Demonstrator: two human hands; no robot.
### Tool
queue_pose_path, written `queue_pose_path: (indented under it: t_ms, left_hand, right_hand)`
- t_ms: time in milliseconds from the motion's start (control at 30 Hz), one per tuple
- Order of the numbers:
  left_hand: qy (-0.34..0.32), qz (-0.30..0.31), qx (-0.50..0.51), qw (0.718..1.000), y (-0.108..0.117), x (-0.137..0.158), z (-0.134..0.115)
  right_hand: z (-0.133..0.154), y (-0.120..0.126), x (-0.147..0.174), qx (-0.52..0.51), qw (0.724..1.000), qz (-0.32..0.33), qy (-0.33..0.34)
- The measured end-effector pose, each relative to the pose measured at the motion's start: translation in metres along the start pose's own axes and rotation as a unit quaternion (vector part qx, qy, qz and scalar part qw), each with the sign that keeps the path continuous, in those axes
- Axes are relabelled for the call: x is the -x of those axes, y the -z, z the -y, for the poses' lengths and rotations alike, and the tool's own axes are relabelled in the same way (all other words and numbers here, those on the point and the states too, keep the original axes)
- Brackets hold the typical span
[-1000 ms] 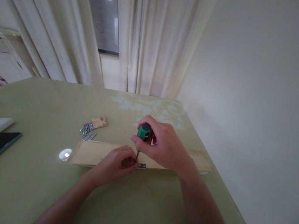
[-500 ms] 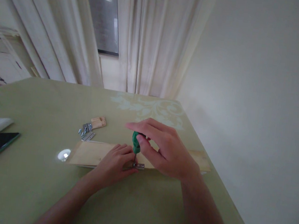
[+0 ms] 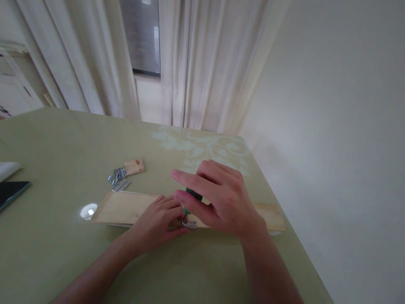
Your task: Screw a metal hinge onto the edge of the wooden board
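On the green surface [image 3: 53, 252] lies a wooden board [image 3: 125, 207]; the left hand [image 3: 158, 222] presses flat on it beside a metal hinge [image 3: 190, 224], while the right hand [image 3: 219, 204] loosely grips a green screwdriver [image 3: 191, 196] upright over the hinge.

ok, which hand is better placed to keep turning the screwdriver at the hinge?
Right. The right hand is wrapped round the green screwdriver, whose tip sits at the small metal hinge on the wooden board. The left hand lies flat on the board beside the hinge, steadying it.
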State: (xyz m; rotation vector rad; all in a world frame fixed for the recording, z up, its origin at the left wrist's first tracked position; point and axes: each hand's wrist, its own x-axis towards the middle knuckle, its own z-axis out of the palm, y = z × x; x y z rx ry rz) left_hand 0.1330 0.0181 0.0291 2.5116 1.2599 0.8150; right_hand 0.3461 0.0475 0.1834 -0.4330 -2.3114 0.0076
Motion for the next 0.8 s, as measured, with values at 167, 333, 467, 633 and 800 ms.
queue_pose_path:
  t_ms: [167,333,467,633,800]
  left_hand:
    - [-0.008,-0.003,-0.019,1.000,-0.0002,0.0000,0.0000]
    - [-0.002,-0.005,-0.019,1.000,-0.0020,0.0008,0.0006]
    - [-0.013,-0.007,-0.021,1.000,-0.0016,0.0000,0.0001]
    - [-0.002,0.001,-0.007,1.000,-0.0017,0.0000,0.0008]
    - [0.000,0.000,-0.002,1.000,-0.0022,-0.0003,0.0019]
  right_hand:
    - [0.0011,-0.0005,-0.0020,-0.081,0.995,0.062,-0.016]
    - [-0.0015,-0.0048,-0.0014,0.035,0.999,0.012,-0.015]
    - [-0.0031,-0.0053,-0.0021,-0.044,0.998,0.046,-0.016]
    - [-0.0051,-0.0062,0.0005,0.023,1.000,-0.002,0.011]
    - [-0.0072,-0.0077,0.0005,-0.015,0.999,-0.002,0.038]
